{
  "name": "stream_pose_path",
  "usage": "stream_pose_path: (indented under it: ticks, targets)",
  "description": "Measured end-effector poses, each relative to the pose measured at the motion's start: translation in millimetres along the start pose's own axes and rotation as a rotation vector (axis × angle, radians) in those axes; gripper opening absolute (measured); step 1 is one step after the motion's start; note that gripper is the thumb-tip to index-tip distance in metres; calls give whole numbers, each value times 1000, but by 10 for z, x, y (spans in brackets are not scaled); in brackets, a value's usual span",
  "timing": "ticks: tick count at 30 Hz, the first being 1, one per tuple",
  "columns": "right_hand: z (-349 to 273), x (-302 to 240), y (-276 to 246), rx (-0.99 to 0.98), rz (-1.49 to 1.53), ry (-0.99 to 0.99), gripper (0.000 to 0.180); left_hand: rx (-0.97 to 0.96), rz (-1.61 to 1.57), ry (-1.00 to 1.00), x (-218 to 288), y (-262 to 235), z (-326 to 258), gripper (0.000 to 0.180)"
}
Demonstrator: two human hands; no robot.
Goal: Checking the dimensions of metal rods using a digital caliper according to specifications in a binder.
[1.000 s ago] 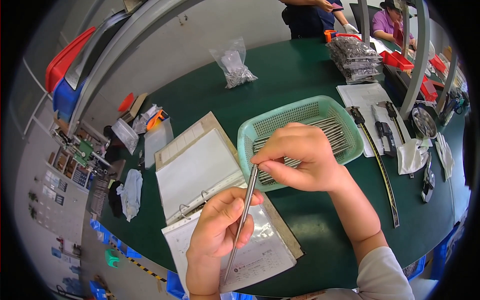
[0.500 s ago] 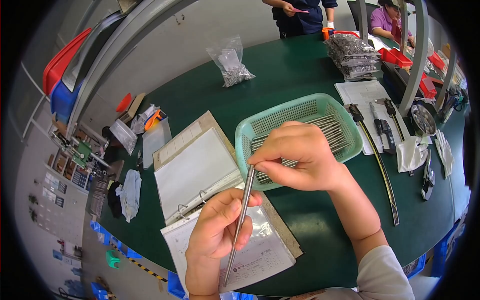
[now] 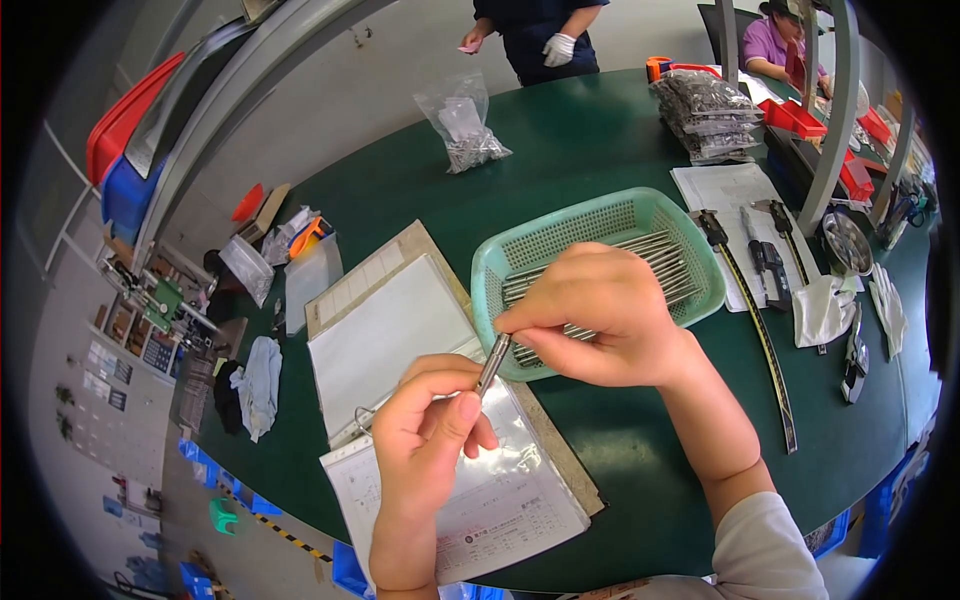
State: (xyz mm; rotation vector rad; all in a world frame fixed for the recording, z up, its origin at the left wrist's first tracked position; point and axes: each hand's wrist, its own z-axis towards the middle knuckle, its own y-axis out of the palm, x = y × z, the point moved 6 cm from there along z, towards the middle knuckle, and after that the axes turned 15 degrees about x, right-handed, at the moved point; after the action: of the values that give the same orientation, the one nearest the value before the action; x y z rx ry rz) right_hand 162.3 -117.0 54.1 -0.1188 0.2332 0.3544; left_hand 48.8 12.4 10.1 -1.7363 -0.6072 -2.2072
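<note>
A thin metal rod (image 3: 491,366) slants between my two hands, its top end pinched by the thumb and index finger of my right hand (image 3: 600,315). The thumb and fingers of my left hand (image 3: 430,420) grip it lower down. Only a short piece shows; whatever lies past my left hand is out of sight. Behind my right hand stands a pale green perforated basket (image 3: 705,255) with several similar metal rods (image 3: 665,262) lying in it. Below my left hand lies an open ring binder (image 3: 390,315) with printed sheets in plastic sleeves.
Right of the basket, calipers (image 3: 770,262) lie on paper, near white gloves (image 3: 826,308) and a metal bowl (image 3: 846,242). Bagged metal parts (image 3: 705,115) are stacked behind, and another bag (image 3: 466,130) stands at the far edge. A person (image 3: 540,40) stands across the green table (image 3: 590,130).
My left hand has turned, and the rod's long lower part no longer shows below it. My right hand keeps its pinch. The person across the table has shifted left.
</note>
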Motion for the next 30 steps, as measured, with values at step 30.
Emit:
stream_pose_path:
  ticks: [30]
  targets:
    - [-54,-89,79,154,-33,-57,20,368,1017,1327,580,126,-289,18]
